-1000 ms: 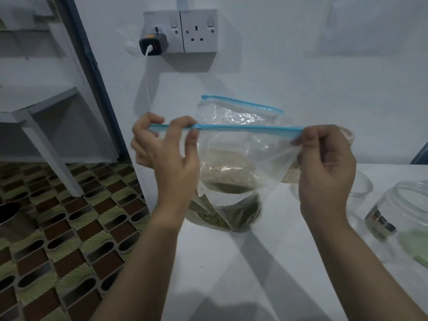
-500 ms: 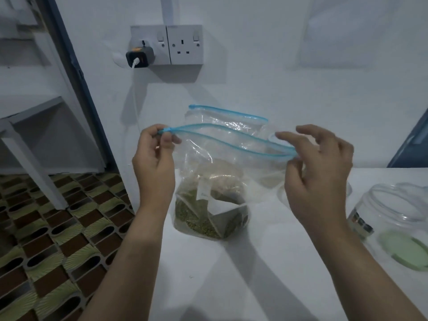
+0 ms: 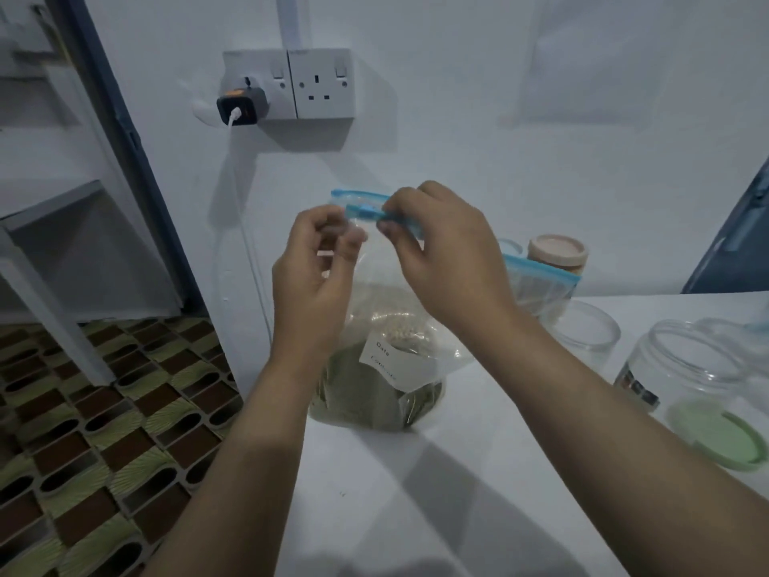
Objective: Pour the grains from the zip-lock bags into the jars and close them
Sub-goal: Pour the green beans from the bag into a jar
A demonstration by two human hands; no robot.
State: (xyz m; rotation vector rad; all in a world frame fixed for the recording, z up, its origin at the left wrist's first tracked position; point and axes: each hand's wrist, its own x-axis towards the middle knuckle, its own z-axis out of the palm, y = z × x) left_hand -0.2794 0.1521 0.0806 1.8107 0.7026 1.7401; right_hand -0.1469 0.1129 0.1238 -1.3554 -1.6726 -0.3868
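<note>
A single head-worn view is given, angled forward and down, close over the white tabletop (image 3: 416,493) and facing the pale wall (image 3: 457,118).

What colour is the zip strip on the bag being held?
Light blue; the zip strip of the bag shows in the head view.

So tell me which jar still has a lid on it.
The small jar with the beige lid at the back by the wall, behind the zip-lock bag with the blue strip. The clear jars nearer the front stand open; a green lid lies on the table.
</note>
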